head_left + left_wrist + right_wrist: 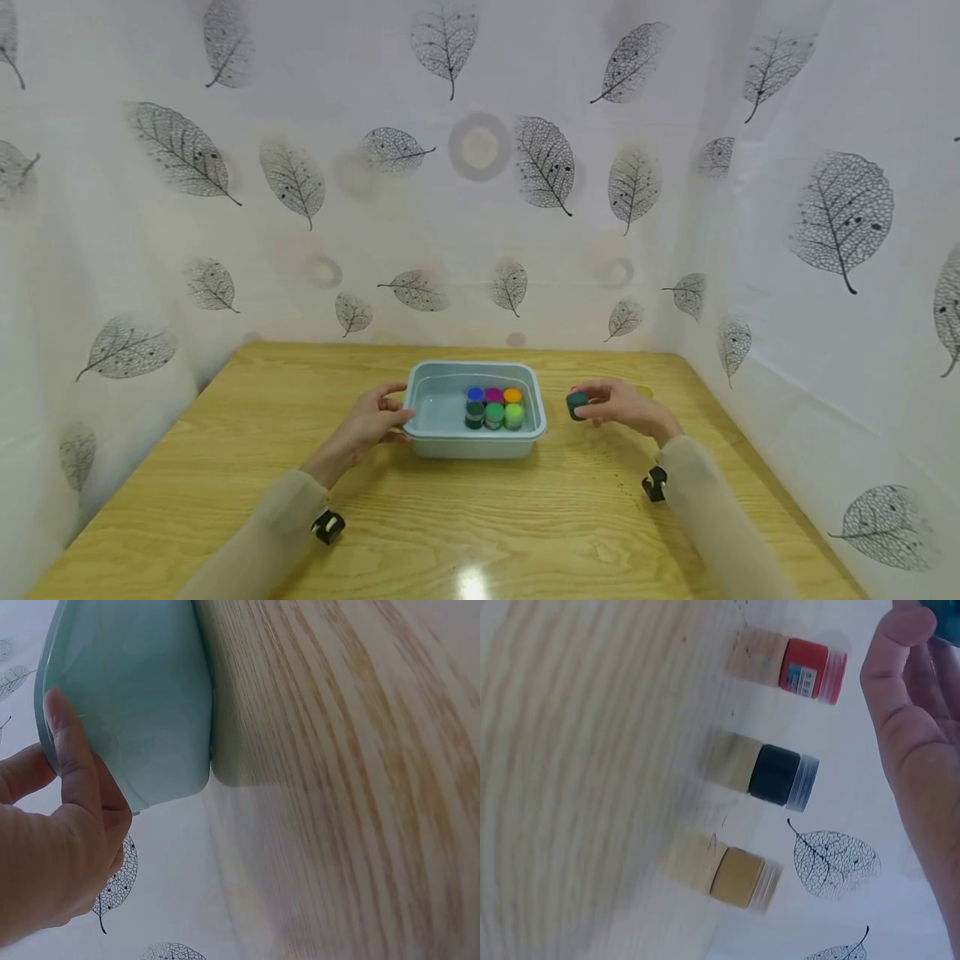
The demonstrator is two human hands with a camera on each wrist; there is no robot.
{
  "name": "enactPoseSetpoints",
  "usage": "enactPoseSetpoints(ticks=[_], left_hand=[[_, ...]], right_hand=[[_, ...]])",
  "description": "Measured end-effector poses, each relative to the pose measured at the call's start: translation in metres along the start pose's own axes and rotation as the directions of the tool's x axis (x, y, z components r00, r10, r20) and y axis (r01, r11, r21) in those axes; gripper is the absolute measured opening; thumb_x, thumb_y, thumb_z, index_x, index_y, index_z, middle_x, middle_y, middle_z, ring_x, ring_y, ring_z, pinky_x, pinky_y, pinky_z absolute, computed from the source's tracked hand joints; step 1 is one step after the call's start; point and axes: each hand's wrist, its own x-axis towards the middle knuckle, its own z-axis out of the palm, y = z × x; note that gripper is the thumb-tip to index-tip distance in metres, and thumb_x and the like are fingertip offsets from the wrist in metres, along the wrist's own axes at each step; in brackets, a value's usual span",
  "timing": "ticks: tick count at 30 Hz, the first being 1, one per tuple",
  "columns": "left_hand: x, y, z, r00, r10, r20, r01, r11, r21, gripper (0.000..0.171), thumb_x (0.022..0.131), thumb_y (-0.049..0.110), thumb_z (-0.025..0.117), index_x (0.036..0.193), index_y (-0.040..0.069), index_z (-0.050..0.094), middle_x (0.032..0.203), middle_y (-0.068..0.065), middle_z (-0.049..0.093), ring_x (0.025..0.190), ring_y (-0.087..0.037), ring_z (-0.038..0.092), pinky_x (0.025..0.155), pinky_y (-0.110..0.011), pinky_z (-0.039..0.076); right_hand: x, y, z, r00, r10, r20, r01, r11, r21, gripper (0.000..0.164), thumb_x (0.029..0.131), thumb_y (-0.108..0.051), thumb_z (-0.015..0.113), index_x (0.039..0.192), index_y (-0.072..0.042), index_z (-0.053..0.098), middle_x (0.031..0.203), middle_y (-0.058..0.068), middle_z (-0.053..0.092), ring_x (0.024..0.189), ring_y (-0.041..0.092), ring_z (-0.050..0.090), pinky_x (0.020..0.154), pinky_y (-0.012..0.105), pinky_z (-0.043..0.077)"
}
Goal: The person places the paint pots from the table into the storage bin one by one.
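Observation:
My left hand (369,423) grips the left end of a light blue plastic basin (472,450), its thumb at the rim and fingers against the outer wall (150,712). Inside the basin's right half stand two rows of small paint jars, among them a blue jar (476,395), an orange jar (512,396) and a light green jar (513,417). To the right of the basin, my right hand (618,407) pinches a dark teal paint jar (577,405) above the table. Only a corner of that jar (946,619) enters the right wrist view.
Below the right hand, a red paint jar (810,671), a black jar (780,776) and a yellow-ochre jar (739,877) stand in a row on the wooden table (465,517). A white curtain with leaf prints (480,250) hangs behind and at both sides.

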Motion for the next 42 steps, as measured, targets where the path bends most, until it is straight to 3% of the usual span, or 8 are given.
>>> enactPoseSetpoints(ticks=[7, 17, 31, 36, 42], left_hand=[[0.000, 0.001, 0.000, 1.000, -0.012, -0.008, 0.012, 1.000, -0.007, 0.060, 0.094, 0.001, 0.063, 0.148, 0.002, 0.036, 0.103, -0.015, 0.051, 0.086, -0.024, 0.064, 0.070, -0.037, 0.063], [0.000, 0.001, 0.000, 1.000, -0.004, -0.001, 0.004, 1.000, -0.019, 0.060, 0.094, 0.001, 0.062, 0.148, 0.002, 0.036, 0.104, -0.014, 0.051, 0.088, -0.025, 0.066, 0.069, -0.034, 0.062], [-0.001, 0.001, 0.000, 1.000, -0.014, -0.002, 0.014, 0.999, -0.034, 0.061, 0.095, 0.003, 0.062, 0.149, 0.002, 0.034, 0.106, -0.015, 0.052, 0.088, -0.026, 0.066, 0.069, -0.034, 0.062], [-0.001, 0.001, 0.000, 1.000, -0.014, -0.002, 0.014, 0.999, -0.038, 0.060, 0.095, 0.002, 0.061, 0.149, 0.002, 0.034, 0.106, -0.015, 0.051, 0.086, -0.023, 0.065, 0.069, -0.034, 0.062], [0.000, 0.000, 0.000, 1.000, -0.007, 0.007, 0.008, 0.999, -0.039, 0.061, 0.095, 0.003, 0.062, 0.149, 0.001, 0.033, 0.106, -0.016, 0.052, 0.084, -0.021, 0.065, 0.070, -0.035, 0.062]], right_hand=[[0.007, -0.004, 0.014, 0.998, -0.043, -0.038, 0.043, 0.999, 0.013, 0.048, 0.090, -0.026, 0.071, 0.131, -0.004, 0.056, 0.112, 0.008, 0.066, 0.096, 0.040, 0.058, 0.074, 0.039, 0.056], [0.020, -0.018, 0.030, 0.995, -0.102, -0.015, 0.102, 0.994, 0.046, 0.037, 0.093, -0.027, 0.068, 0.124, -0.008, 0.061, 0.103, 0.005, 0.068, 0.073, 0.016, 0.055, 0.068, 0.038, 0.052], [0.026, -0.041, 0.041, 0.990, -0.109, -0.093, 0.118, 0.989, 0.093, 0.039, 0.093, -0.027, 0.069, 0.125, -0.006, 0.060, 0.089, 0.004, 0.061, 0.063, 0.014, 0.044, 0.058, 0.023, 0.040], [0.029, -0.052, 0.048, 0.986, -0.120, -0.118, 0.126, 0.991, 0.048, 0.041, 0.090, -0.030, 0.072, 0.123, -0.008, 0.063, 0.094, 0.005, 0.064, 0.070, 0.018, 0.050, 0.061, 0.024, 0.045], [0.036, -0.060, 0.057, 0.982, -0.163, -0.099, 0.161, 0.986, -0.031, 0.040, 0.087, -0.029, 0.075, 0.121, -0.011, 0.066, 0.107, 0.007, 0.067, 0.095, 0.024, 0.060, 0.077, 0.034, 0.056]])
